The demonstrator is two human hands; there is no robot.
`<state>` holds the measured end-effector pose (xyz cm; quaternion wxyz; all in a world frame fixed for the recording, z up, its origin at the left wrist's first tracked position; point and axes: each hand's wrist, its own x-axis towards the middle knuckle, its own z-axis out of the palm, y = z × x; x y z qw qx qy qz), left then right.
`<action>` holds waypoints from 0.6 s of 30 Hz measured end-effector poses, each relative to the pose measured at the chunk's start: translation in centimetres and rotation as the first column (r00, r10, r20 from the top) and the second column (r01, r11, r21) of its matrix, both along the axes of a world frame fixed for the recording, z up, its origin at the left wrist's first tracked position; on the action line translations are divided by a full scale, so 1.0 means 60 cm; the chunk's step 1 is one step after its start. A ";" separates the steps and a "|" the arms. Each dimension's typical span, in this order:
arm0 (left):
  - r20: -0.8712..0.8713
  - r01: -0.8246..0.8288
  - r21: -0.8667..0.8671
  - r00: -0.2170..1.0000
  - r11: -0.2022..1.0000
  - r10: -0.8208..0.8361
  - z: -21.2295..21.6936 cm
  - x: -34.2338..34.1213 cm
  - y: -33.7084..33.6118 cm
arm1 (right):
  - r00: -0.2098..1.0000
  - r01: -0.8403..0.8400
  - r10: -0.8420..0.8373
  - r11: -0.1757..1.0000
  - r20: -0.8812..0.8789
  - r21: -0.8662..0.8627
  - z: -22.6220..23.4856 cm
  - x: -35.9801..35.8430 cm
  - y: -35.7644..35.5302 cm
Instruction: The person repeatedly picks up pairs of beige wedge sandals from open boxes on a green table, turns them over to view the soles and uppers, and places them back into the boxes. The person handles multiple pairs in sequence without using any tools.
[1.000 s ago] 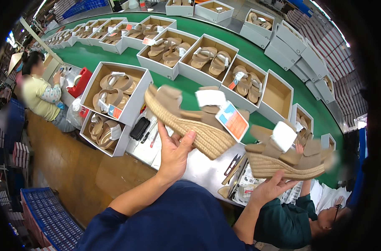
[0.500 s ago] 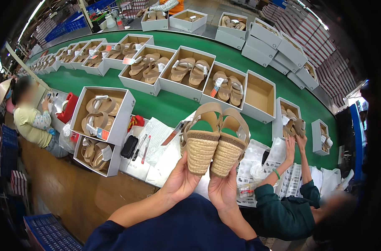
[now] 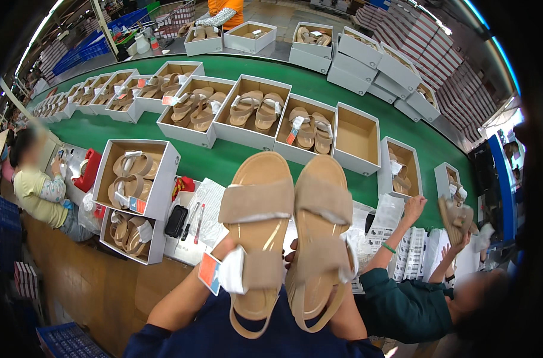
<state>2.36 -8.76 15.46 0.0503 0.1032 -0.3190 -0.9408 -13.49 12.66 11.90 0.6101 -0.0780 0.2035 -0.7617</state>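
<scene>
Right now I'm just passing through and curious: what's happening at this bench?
A person holds a pair of tan sandals side by side, tops facing up: the left sandal in the left hand, the right sandal in the right hand, mostly hidden beneath. Open boxes of similar sandals line the green conveyor behind.

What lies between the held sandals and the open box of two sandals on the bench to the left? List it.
In the head view, between the sandals and the box lie a black phone-like object, pens and clear plastic wrap on the bench.
</scene>
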 end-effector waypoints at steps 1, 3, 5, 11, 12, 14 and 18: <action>0.147 0.009 -0.162 0.989 0.987 0.015 0.019 -0.014 0.005 | 0.997 0.040 -0.056 0.956 0.046 0.291 -0.009 0.003 0.011; 0.079 -0.003 -0.178 0.997 0.984 0.018 0.043 -0.012 0.011 | 1.000 0.011 -0.010 0.992 -0.015 0.126 -0.020 0.002 0.002; 0.015 0.044 -0.014 0.999 0.999 -0.043 0.028 -0.021 0.004 | 0.999 -0.034 0.034 0.999 0.009 -0.016 -0.001 0.004 -0.022; 0.034 -0.094 -0.648 0.988 0.756 0.152 0.003 0.011 -0.048 | 0.566 0.382 -0.085 0.908 -0.820 0.170 0.084 -0.038 -0.010; -0.083 -0.144 -0.833 0.987 0.534 0.136 -0.001 0.011 -0.068 | 0.355 0.429 -0.075 0.899 -0.932 0.091 0.101 -0.047 -0.020; -0.310 -0.426 -0.768 0.901 0.478 0.304 0.021 -0.003 -0.048 | 0.069 0.470 -0.097 0.881 -0.993 -0.053 0.101 -0.070 -0.015; -0.389 -0.442 -0.872 0.887 0.211 0.249 0.011 0.004 -0.068 | -0.023 0.501 -0.161 0.852 -0.987 -0.151 0.084 -0.069 -0.023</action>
